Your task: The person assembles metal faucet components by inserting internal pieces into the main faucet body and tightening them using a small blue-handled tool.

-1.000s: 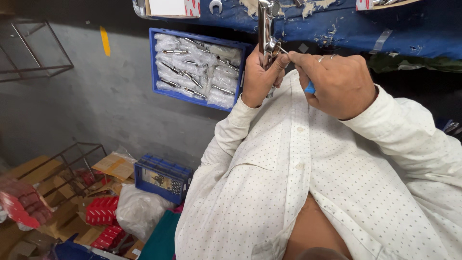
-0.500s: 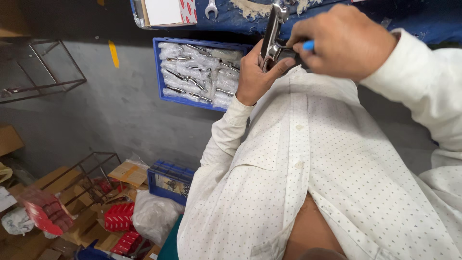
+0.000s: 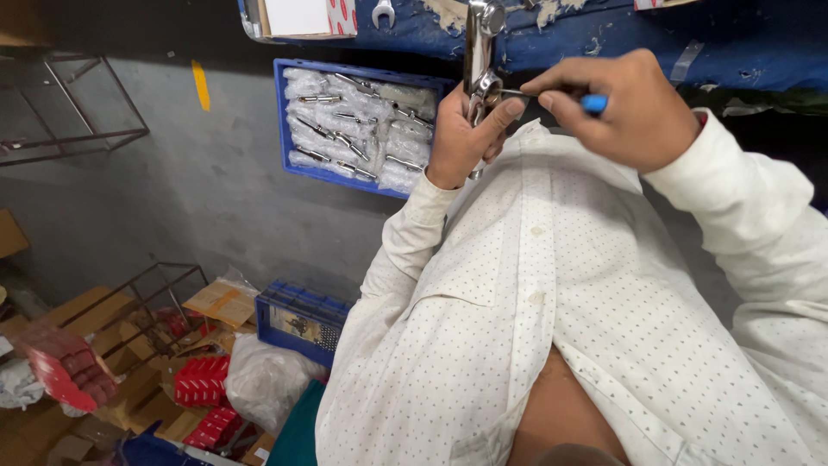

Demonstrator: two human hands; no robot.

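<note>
My left hand [image 3: 466, 129] grips a shiny chrome metal fitting [image 3: 477, 52] that stands upright in front of my chest. My right hand [image 3: 625, 108] holds a small screwdriver with a blue handle [image 3: 592, 103]; its thin shaft points left and its tip touches the fitting near my left thumb. Both sleeves are white with small dots. The lower part of the fitting is hidden inside my left palm.
A blue crate [image 3: 362, 125] of bagged chrome parts lies on the grey floor. A worn blue bench edge [image 3: 604, 34] with a spanner [image 3: 383, 12] runs along the top. Red boxes [image 3: 200, 380], a smaller blue crate [image 3: 297, 319], cardboard and wire racks [image 3: 78, 103] sit at left.
The view has shifted slightly. My right hand has moved from above the fitting to its right side, with the screwdriver now lying level against the fitting. My left hand keeps its grip.
</note>
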